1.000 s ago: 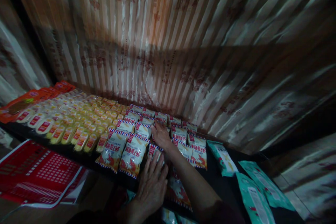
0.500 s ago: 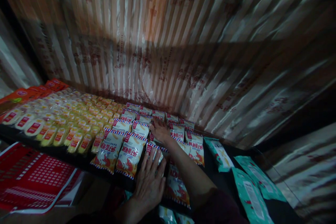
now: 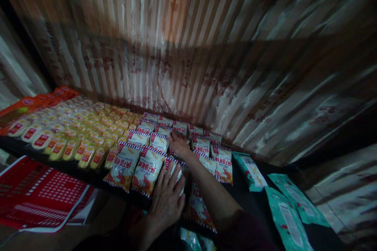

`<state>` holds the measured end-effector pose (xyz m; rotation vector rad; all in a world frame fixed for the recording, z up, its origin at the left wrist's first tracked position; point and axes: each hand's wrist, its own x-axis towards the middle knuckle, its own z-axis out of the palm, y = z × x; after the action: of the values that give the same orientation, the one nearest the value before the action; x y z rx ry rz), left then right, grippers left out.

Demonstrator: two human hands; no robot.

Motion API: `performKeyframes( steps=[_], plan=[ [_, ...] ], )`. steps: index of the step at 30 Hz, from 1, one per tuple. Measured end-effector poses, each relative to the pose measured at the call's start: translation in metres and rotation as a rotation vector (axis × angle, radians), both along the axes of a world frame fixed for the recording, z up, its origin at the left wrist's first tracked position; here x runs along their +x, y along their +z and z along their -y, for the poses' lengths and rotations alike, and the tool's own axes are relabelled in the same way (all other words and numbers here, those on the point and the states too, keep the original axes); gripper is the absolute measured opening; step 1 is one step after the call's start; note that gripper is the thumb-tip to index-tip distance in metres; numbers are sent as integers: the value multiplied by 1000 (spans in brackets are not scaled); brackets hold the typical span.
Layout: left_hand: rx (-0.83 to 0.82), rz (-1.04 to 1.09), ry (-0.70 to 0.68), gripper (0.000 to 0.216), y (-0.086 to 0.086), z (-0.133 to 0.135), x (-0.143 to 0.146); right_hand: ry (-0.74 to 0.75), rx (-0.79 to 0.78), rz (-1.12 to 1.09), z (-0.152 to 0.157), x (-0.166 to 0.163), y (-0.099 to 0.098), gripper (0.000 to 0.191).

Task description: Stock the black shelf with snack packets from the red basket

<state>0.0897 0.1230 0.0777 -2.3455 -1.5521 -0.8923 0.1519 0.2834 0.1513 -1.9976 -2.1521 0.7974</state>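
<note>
1. the left hand (image 3: 167, 194) lies open, fingers spread over a near snack bag (image 3: 174, 160).
2. the right hand (image 3: 179, 144) reaches farther among the rows, fingers bent; i can't tell whether it grips anything.
3. other snack bags (image 3: 148, 170) fill the middle of the dark shelf (image 3: 246, 202).
4. yellow packets (image 3: 85, 153) sit left, green bags (image 3: 285, 213) right.

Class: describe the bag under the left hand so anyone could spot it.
Below the striped sheeting, on the black shelf, stripe-edged bags sit right of yellow packets. In their front row, the third bag from the left is partly covered by the left hand; its left neighbours are uncovered.
</note>
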Motion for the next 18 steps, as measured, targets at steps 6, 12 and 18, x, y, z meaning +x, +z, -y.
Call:
performKeyframes(
  steps=[6, 12, 18],
  plan=[
    [34, 61, 8, 45, -7, -1, 1, -1, -5, 9, -2, -4, -4, 61],
    [52, 69, -2, 46, -11, -3, 1, 51, 84, -64, -6, 0, -17, 62],
    [60, 67, -5, 52, -7, 0, 2, 13, 144, -72, -1, 2, -18, 62]
  ],
)
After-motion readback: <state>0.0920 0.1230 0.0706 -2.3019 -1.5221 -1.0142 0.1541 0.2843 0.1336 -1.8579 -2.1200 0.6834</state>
